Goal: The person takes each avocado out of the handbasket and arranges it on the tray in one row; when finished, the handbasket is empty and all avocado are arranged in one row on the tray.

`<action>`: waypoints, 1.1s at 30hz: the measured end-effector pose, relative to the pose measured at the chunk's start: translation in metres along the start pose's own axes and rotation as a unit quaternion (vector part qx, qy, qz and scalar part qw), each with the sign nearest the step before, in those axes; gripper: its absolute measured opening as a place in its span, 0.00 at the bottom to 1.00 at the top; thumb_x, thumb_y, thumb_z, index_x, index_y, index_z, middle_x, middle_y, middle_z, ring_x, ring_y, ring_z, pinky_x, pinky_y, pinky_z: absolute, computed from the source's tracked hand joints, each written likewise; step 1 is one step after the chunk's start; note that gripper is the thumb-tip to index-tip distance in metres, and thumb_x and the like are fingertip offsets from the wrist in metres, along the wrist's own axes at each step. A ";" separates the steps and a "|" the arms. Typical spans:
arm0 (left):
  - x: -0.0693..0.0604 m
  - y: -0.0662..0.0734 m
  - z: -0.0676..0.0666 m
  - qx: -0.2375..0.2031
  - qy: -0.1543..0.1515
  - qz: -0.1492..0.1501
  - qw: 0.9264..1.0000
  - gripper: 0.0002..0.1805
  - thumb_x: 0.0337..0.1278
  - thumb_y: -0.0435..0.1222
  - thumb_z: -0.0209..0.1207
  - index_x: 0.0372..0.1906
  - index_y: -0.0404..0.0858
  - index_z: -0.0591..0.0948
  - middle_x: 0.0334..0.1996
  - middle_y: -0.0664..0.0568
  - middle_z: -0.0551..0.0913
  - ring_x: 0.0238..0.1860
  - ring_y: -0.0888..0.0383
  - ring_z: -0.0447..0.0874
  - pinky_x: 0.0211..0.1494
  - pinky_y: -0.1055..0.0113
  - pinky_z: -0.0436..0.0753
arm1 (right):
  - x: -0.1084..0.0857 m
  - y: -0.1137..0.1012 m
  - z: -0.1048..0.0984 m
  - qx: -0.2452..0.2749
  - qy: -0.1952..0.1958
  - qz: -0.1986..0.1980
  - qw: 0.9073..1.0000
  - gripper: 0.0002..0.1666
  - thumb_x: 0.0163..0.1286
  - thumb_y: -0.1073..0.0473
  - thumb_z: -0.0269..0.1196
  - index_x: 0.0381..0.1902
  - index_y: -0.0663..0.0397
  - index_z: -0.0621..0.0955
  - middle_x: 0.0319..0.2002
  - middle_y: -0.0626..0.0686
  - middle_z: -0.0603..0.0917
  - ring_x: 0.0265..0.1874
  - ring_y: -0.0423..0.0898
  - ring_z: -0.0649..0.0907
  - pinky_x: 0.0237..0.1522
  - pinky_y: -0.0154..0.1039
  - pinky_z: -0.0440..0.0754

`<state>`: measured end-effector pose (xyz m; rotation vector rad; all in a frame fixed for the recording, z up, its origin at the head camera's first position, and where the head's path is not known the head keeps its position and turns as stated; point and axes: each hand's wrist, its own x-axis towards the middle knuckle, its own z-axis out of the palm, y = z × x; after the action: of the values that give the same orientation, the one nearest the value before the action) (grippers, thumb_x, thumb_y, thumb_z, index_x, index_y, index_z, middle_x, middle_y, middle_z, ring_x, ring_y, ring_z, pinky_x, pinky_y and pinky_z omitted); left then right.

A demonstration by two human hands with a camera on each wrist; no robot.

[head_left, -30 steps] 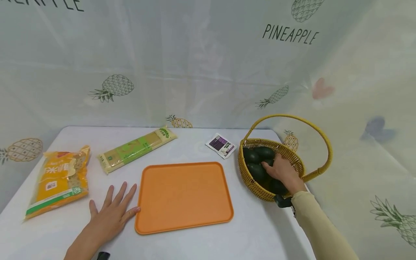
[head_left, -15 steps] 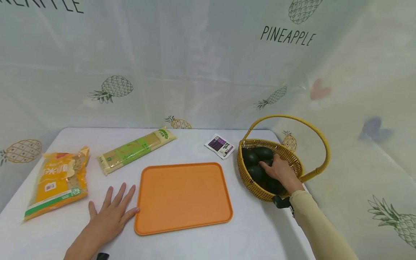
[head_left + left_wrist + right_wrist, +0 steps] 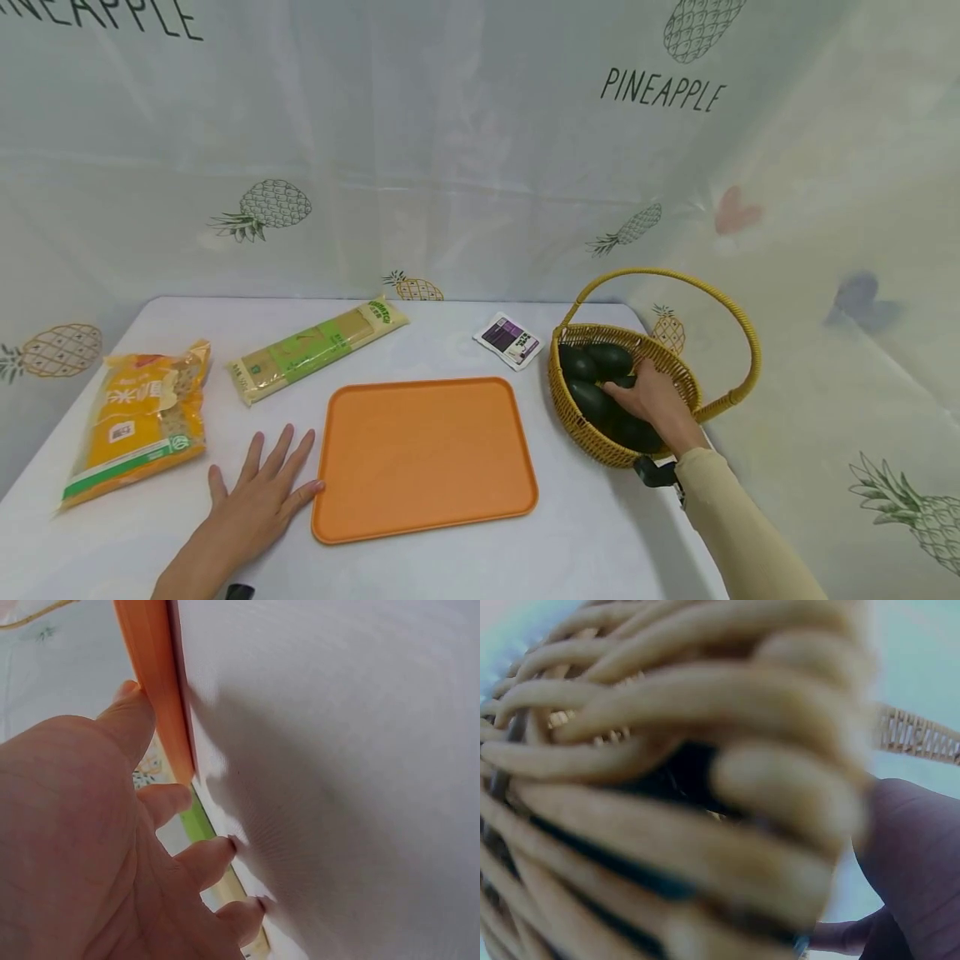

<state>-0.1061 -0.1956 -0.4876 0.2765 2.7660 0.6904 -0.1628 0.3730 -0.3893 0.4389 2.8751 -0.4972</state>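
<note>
At the right, a yellow woven basket (image 3: 592, 444) with a tall handle holds several smooth, dark green, oval avocados (image 3: 588, 400). My right hand (image 3: 654, 398) reaches inside and grips one avocado (image 3: 626, 381), which shows between thumb and index finger. The other fingertips are hidden. In the right wrist view the basket weave (image 3: 667, 832) fills most of the picture, with part of the hand (image 3: 922, 847) at its edge. My left hand (image 3: 251, 504) lies on the white table with fingers spread, its thumb touching the left rim of an orange tray (image 3: 427, 458). The left wrist view shows this thumb contact too.
A yellow bag of grain (image 3: 142, 417) lies at the left of the table (image 3: 450, 567). Behind the tray are a green and beige packet of noodles (image 3: 318, 350) and a small purple and white sachet (image 3: 510, 340). A pineapple-print curtain (image 3: 450, 150) hangs behind.
The right hand and the avocados under it have shifted slightly within the basket. The left hand has stayed by the tray. The head view has tilted a little.
</note>
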 end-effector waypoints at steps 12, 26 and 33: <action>0.000 -0.001 0.001 -0.001 0.000 0.000 1.000 0.53 0.70 0.71 0.54 0.87 0.44 0.56 0.87 0.31 0.45 0.84 0.22 0.27 0.65 0.13 0.12 | -0.012 -0.010 -0.010 0.006 0.080 -0.043 0.996 0.46 0.72 0.39 0.64 0.66 0.75 0.67 0.49 0.70 0.80 0.42 0.58 0.81 0.44 0.52 0.84; 0.000 -0.001 0.001 -0.004 0.000 -0.001 1.000 0.53 0.70 0.70 0.55 0.87 0.44 0.56 0.87 0.32 0.44 0.84 0.22 0.27 0.64 0.17 0.09 | -0.041 -0.053 -0.021 -0.003 0.089 -0.086 0.992 0.52 0.74 0.36 0.63 0.77 0.70 0.62 0.69 0.78 0.73 0.58 0.67 0.82 0.60 0.66 0.84; -0.001 0.000 0.001 0.000 -0.002 -0.002 1.000 0.49 0.70 0.70 0.54 0.87 0.51 0.58 0.87 0.31 0.44 0.84 0.20 0.28 0.64 0.13 0.13 | -0.055 -0.078 -0.021 -0.011 0.101 -0.116 0.988 0.48 0.73 0.38 0.66 0.73 0.67 0.65 0.68 0.77 0.74 0.53 0.66 0.84 0.56 0.65 0.86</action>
<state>-0.1053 -0.1955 -0.4884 0.2721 2.7630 0.6882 -0.1392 0.2963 -0.3340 0.1585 3.1448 -0.4802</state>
